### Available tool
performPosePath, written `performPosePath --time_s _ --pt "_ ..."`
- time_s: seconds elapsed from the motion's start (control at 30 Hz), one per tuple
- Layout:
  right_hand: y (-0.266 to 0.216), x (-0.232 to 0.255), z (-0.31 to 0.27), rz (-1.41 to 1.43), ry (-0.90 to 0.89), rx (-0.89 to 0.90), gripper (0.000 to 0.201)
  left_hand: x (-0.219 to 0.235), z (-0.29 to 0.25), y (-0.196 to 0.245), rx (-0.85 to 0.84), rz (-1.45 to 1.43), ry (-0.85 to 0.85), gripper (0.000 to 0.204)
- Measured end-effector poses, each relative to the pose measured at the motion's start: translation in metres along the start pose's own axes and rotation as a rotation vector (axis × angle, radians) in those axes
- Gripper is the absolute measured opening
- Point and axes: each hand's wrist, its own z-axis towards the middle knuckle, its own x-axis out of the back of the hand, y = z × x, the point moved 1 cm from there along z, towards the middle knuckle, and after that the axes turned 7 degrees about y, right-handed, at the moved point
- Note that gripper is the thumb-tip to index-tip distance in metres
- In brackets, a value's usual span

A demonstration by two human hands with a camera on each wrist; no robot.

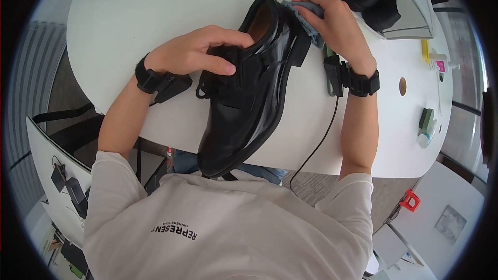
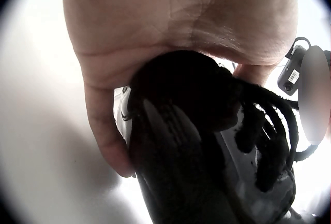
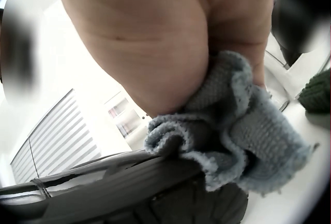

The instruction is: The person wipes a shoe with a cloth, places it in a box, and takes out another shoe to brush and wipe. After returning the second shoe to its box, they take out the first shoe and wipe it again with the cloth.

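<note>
A glossy black dress shoe [image 1: 249, 93] is held over the white table, its toe toward the person and its heel away. My left hand [image 1: 192, 51] grips it at the tongue and collar, fingers reaching into the opening and thumb on the outside. Black laces [image 2: 269, 115] hang in loops beside the palm in the left wrist view. My right hand [image 1: 337, 26] pinches a bunched grey-blue cloth [image 3: 238, 131] against the back of the shoe, by the heel. In the right wrist view the cloth lies at the edge of the dark sole [image 3: 155, 188].
On the white table [image 1: 140, 15], a green brush [image 1: 331, 72] lies under the right wrist. A white box [image 1: 410, 15] with black items stands at the back right. A green-capped bottle [image 1: 426, 129] sits near the right edge. A black cable [image 1: 324, 137] trails from the right wrist camera.
</note>
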Motion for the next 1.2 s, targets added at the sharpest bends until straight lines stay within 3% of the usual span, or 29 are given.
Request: performPosePath --time_s 0.07,0.1,0.17,0.2,0.27,0.4,0.47,0.5,0.57,0.6,0.7,0.77,0.9,0.97,1.07,1.2 --pt "0.006 -0.003 0.002 0.005 -0.022 0.066 0.016 -0.003 -0.005 -0.005 -0.041 0.117 0.162 0.047" --pt "0.010 -0.004 0.002 0.006 -0.026 0.064 0.016 0.000 -0.003 -0.005 -0.039 0.112 0.162 0.047" --pt "0.013 -0.005 0.001 -0.009 -0.067 0.029 0.015 0.001 0.003 0.003 -0.002 0.018 -0.019 0.049" --pt "0.016 -0.007 0.000 -0.008 -0.068 0.027 0.015 0.000 0.001 -0.001 -0.001 0.016 -0.020 0.049" --pt "0.017 -0.008 0.001 0.005 0.002 0.194 0.014 0.000 -0.002 -0.005 -0.056 0.085 0.075 0.049" --pt "0.016 -0.006 -0.002 -0.034 -0.058 0.100 0.013 -0.002 0.000 0.003 0.020 0.036 -0.009 0.048" --pt "0.014 -0.004 -0.001 -0.017 -0.109 0.067 0.015 -0.005 -0.004 -0.002 -0.061 0.127 0.160 0.047" --pt "0.016 -0.003 0.001 -0.018 -0.107 0.071 0.015 -0.001 -0.003 -0.003 -0.063 0.131 0.163 0.047" --pt "0.019 -0.007 -0.002 -0.041 -0.128 0.068 0.015 0.000 0.003 0.002 -0.024 0.031 -0.003 0.049" --pt "0.020 -0.008 -0.005 -0.038 -0.134 0.060 0.015 -0.001 0.002 0.001 -0.020 0.022 -0.006 0.049" --pt "0.018 -0.009 0.002 -0.119 -0.097 0.096 0.017 0.002 0.003 0.004 -0.031 0.059 -0.011 0.051" --pt "0.013 -0.011 0.004 -0.051 0.230 0.245 0.015 0.001 0.001 0.000 -0.039 0.100 0.023 0.051" --pt "-0.015 -0.008 0.006 0.181 0.274 0.130 0.022 -0.003 -0.001 0.000 -0.046 0.060 0.070 0.042" --pt "-0.029 -0.012 0.006 0.166 0.227 0.304 0.022 -0.006 -0.007 -0.001 -0.059 0.172 0.217 0.043" --pt "-0.023 -0.015 0.006 0.132 0.162 0.277 0.021 0.001 0.000 -0.001 -0.026 0.052 0.052 0.044" --pt "0.000 -0.015 0.005 0.216 0.218 0.274 0.018 0.003 0.000 -0.002 -0.048 0.129 0.040 0.050"
